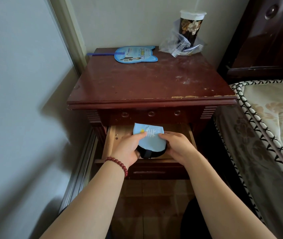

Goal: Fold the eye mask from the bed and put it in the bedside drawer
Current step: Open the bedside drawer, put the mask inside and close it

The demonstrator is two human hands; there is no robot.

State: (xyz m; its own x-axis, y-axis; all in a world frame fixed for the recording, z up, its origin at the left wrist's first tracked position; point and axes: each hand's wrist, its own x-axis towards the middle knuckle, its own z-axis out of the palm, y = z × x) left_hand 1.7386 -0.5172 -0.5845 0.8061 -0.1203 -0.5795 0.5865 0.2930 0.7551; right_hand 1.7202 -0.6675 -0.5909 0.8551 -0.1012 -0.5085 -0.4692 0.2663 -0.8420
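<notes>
The folded eye mask is light blue with a white fishbone print, a black underside and a black strap. It is inside the open wooden drawer of the dark red bedside table. My left hand, with a red bead bracelet on the wrist, grips the mask's left edge. My right hand holds its right edge, fingers on top. Whether the mask rests on the drawer's floor I cannot tell.
On the bedside table lie a blue hand fan at the back left and a flowered cup in a plastic bag at the back right. The bed runs along the right. A wall and sliding door frame close the left.
</notes>
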